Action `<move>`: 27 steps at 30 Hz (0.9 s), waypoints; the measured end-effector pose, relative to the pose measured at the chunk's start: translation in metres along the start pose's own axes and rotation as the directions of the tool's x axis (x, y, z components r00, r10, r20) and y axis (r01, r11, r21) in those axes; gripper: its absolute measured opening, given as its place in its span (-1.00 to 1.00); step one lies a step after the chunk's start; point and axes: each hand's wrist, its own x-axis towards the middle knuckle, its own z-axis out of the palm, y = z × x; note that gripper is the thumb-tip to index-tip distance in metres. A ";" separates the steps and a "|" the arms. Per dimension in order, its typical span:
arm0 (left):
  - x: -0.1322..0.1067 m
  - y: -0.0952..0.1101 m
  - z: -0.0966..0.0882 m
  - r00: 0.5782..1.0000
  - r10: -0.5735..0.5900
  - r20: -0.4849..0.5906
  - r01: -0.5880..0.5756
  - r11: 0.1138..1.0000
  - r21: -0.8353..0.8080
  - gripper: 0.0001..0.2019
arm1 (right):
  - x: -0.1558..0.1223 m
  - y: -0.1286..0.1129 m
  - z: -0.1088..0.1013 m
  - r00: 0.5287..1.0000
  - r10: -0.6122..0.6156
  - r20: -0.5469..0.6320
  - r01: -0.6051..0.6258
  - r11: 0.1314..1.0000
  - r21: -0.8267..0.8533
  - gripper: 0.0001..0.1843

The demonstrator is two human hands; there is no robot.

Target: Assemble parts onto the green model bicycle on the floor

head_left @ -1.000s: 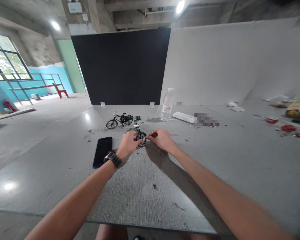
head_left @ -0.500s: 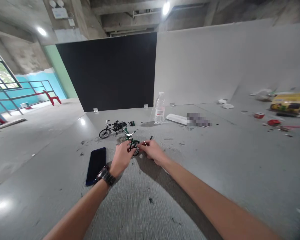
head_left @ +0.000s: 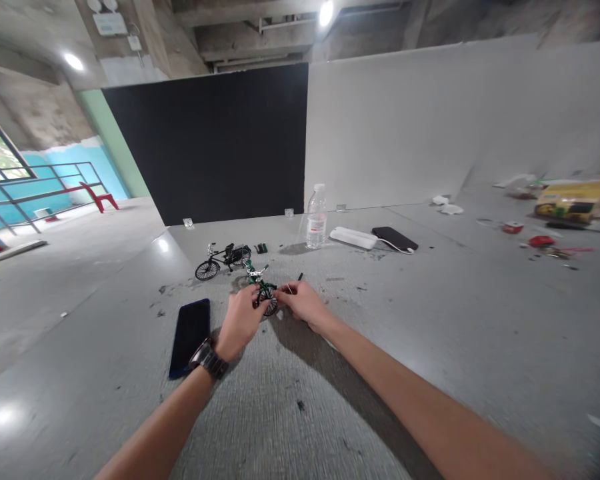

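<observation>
A small green model bicycle (head_left: 263, 289) stands on the grey table (head_left: 430, 320) between my two hands. My left hand (head_left: 240, 320), with a dark watch on its wrist, grips the bicycle near its rear wheel. My right hand (head_left: 303, 304) pinches a thin dark tool (head_left: 295, 283) whose tip points at the wheel. A black model bicycle (head_left: 223, 259) stands upright just behind and to the left.
A dark phone (head_left: 191, 335) lies flat left of my left wrist. Farther back stand a clear water bottle (head_left: 317, 225), a white power bank (head_left: 353, 237) and a black phone (head_left: 395, 239). Packets and litter (head_left: 565, 200) lie far right.
The view has shifted so the table objects sit lower and more to the left. Both hands stay at the green bicycle, and my right hand has closed in on its wheel.
</observation>
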 end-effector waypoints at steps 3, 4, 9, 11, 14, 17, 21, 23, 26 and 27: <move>-0.001 0.003 -0.002 1.000 0.008 0.012 -0.008 1.000 0.000 -0.77 | 0.001 0.000 0.000 1.000 -0.016 -0.004 0.016 1.000 -0.022 -0.74; -0.001 0.003 -0.001 1.000 0.011 0.011 -0.011 1.000 0.002 -0.77 | 0.001 0.001 0.000 1.000 -0.018 -0.006 0.018 1.000 -0.024 -0.74; 0.001 -0.003 0.001 0.999 0.027 0.017 -0.027 0.999 0.029 -0.76 | 0.002 0.004 -0.001 0.999 -0.036 0.006 0.036 0.999 -0.024 -0.71; 0.001 -0.005 0.002 0.999 0.035 0.012 -0.036 0.998 0.055 -0.75 | 0.004 0.006 -0.003 0.999 -0.050 -0.006 0.050 0.998 -0.031 -0.70; 0.001 -0.005 0.001 0.999 0.039 0.014 -0.040 0.996 0.080 -0.74 | 0.006 0.007 -0.005 0.995 -0.084 -0.058 0.079 0.993 -0.082 -0.57; 0.000 -0.002 -0.001 0.998 0.060 0.026 -0.063 0.991 0.117 -0.80 | 0.007 0.006 -0.007 0.987 -0.156 -0.044 0.147 0.976 -0.164 -0.59; -0.002 0.003 -0.003 0.993 0.117 0.032 -0.121 0.969 0.214 -0.94 | 0.006 0.003 -0.003 0.974 -0.228 -0.010 0.222 0.958 -0.180 -0.75; -0.002 0.005 -0.003 0.990 0.136 0.028 -0.139 0.964 0.226 -0.92 | 0.004 0.001 -0.001 0.969 -0.248 0.017 0.247 0.954 -0.168 -0.77; -0.004 0.007 -0.004 0.988 0.151 0.031 -0.154 0.969 0.192 -0.88 | 0.003 -0.001 0.002 0.959 -0.269 0.090 0.281 0.947 -0.155 -0.76; -0.004 0.008 -0.005 0.988 0.151 0.036 -0.155 0.973 0.171 -0.87 | 0.003 -0.003 0.002 0.958 -0.262 0.117 0.277 0.950 -0.144 -0.73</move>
